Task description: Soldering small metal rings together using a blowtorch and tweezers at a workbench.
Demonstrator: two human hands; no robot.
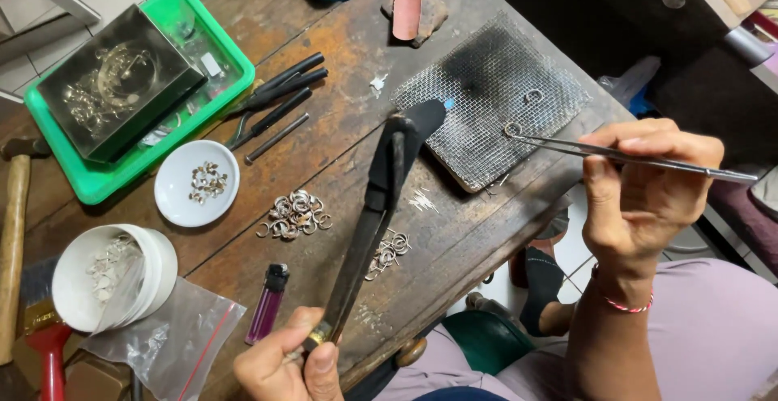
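Steel tweezers (640,158) sit pinched in the right hand (640,198), thumb and fingers closed on the shaft, and their tips are clamped on a small metal ring (513,129). That ring lies at the near edge of the wire mesh (494,93), which rests on a pad on the wooden worktop (348,52). A second ring (533,96) lies farther in on the mesh, apart from the first.

The left hand (288,364) has its grip closed round the brass base of a black torch (381,206), whose nozzle points up toward the mesh and ends just beside its left side; a small blue spot shows at the tip.

Between the hands, loose rings lie in two heaps on the worktop: a larger heap (296,214) left of the torch and a smaller heap (389,251) just right of it. A purple lighter (267,304) lies near the left hand. Farther left stand a white dish (197,184) with metal bits, a white tub (113,275) on a clear plastic bag (174,340), and a green tray (162,150) bearing a dark box. Black pliers (275,97) lie beside the tray.
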